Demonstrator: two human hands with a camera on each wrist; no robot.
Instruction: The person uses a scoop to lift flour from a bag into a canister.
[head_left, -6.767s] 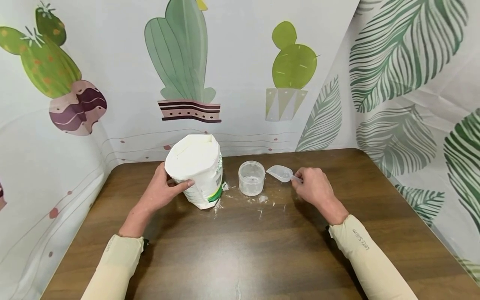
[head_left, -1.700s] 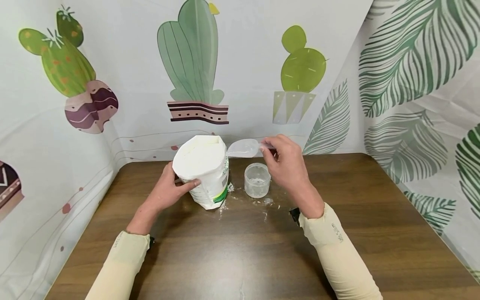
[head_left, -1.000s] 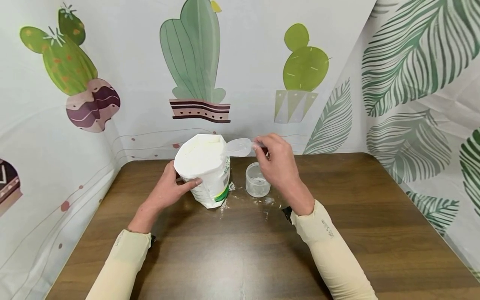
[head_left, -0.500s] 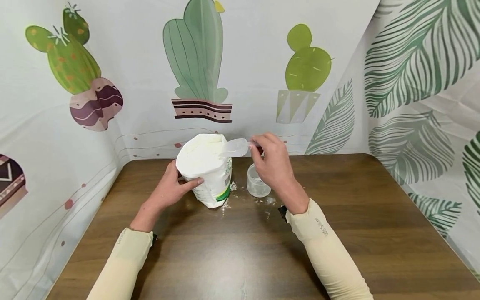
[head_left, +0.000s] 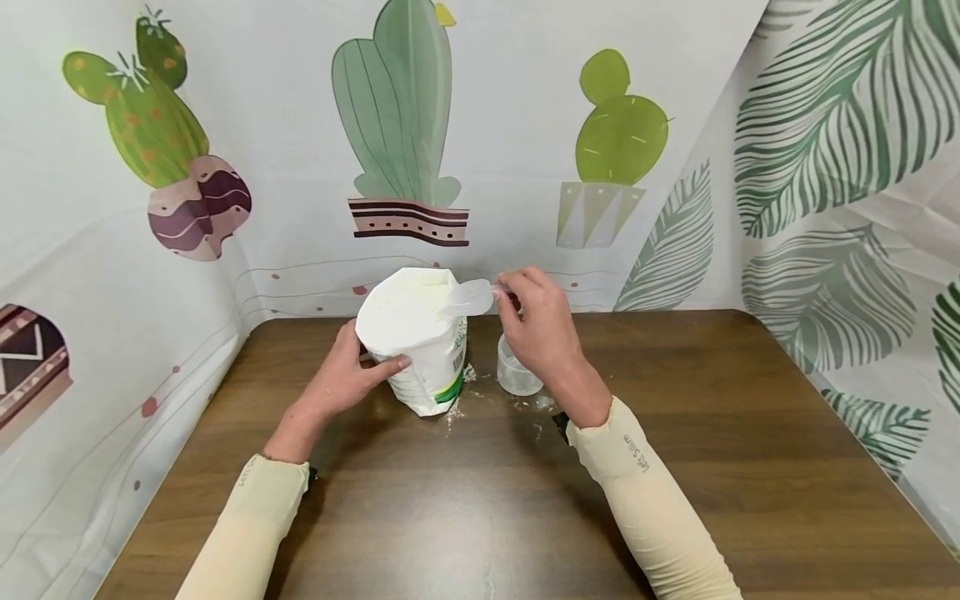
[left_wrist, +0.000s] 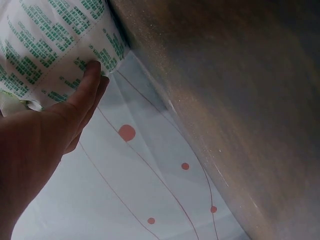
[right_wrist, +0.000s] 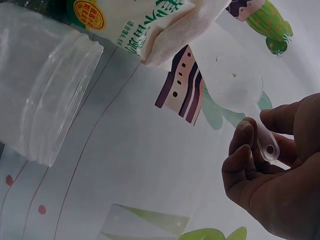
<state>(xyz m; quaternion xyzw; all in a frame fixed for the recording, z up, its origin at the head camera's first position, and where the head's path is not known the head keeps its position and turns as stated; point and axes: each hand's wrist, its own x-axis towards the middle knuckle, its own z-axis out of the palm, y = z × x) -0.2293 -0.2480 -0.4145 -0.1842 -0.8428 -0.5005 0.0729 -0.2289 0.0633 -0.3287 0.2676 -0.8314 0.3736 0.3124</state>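
An opened white paper bag of white powder tilts at the back of the table. My left hand holds its left side, thumb across the front; in the left wrist view its fingers lie against the printed bag. Between thumb and fingers my right hand pinches the handle of a clear plastic scoop. The scoop's tip is at the right edge of the bag's mouth, overlapping the powder. Below the right hand stands a clear round jar, partly hidden by it.
White powder specks lie on the brown wooden table around the bag and jar. A white cloth backdrop printed with cacti and leaves hangs right behind the table's back edge.
My right hand has lifted the scoop from the right of the jar and carried it left to the bag's mouth. The left hand keeps its hold on the bag.
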